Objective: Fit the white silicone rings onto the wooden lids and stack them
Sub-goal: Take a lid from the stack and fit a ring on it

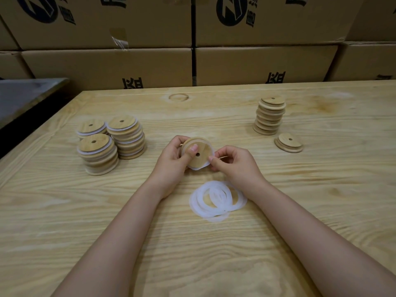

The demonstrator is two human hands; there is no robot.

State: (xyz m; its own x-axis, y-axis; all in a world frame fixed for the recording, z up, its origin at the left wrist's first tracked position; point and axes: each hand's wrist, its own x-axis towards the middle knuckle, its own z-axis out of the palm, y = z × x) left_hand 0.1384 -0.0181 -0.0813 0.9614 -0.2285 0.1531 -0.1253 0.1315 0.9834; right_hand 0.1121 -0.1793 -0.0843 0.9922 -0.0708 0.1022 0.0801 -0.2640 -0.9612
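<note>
My left hand (173, 159) grips a round wooden lid (200, 158) with a small centre hole, thumb pressed on its face. A white silicone ring (198, 168) sits partly around the lid's rim. My right hand (232, 166) pinches the ring at the lid's right edge. Several loose white rings (217, 200) lie overlapped on the table just in front of my hands. Three stacks of lids with white rings (111, 142) stand at the left. A tall stack of bare lids (270, 116) stands at the right, with a short pile of two lids (288, 142) beside it.
The work surface is a pale wooden table (192, 254). Cardboard boxes (192, 39) form a wall behind its far edge. A dark metal surface (25, 97) lies off the table's far left corner.
</note>
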